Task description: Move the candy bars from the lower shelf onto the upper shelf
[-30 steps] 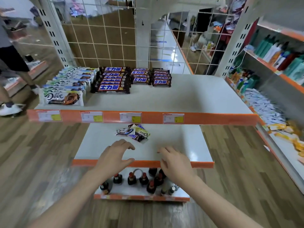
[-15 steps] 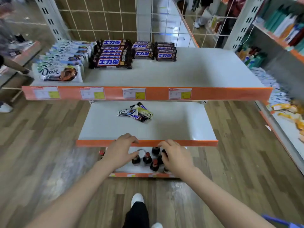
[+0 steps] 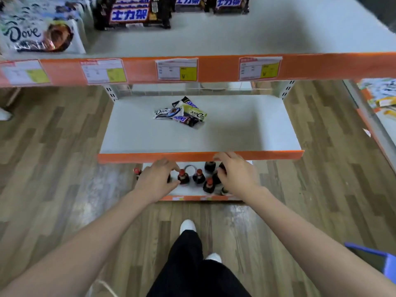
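A small heap of candy bars (image 3: pixel 181 112), Dove and Snickers wrappers, lies toward the back of the white lower shelf (image 3: pixel 246 129). The upper shelf (image 3: pixel 267 33) carries boxes of Snickers (image 3: pixel 130 15) and a Dove box (image 3: pixel 40 37) at its left and back. My left hand (image 3: pixel 157 180) and my right hand (image 3: pixel 236 173) hover side by side in front of the lower shelf's orange front edge, fingers loosely curled and holding nothing. Both hands are well short of the candy heap.
Several dark bottles with red caps (image 3: pixel 199 176) stand on the bottom shelf under my hands. Price tags (image 3: pixel 176 69) line the upper shelf's orange edge. Another rack (image 3: pixel 379 99) stands at the right, a blue basket (image 3: pixel 383 262) at lower right. My legs (image 3: pixel 192 260) are below.
The view has tilted down and closer to the shelves. Both hands have drawn back from over the lower shelf to in front of its orange edge.
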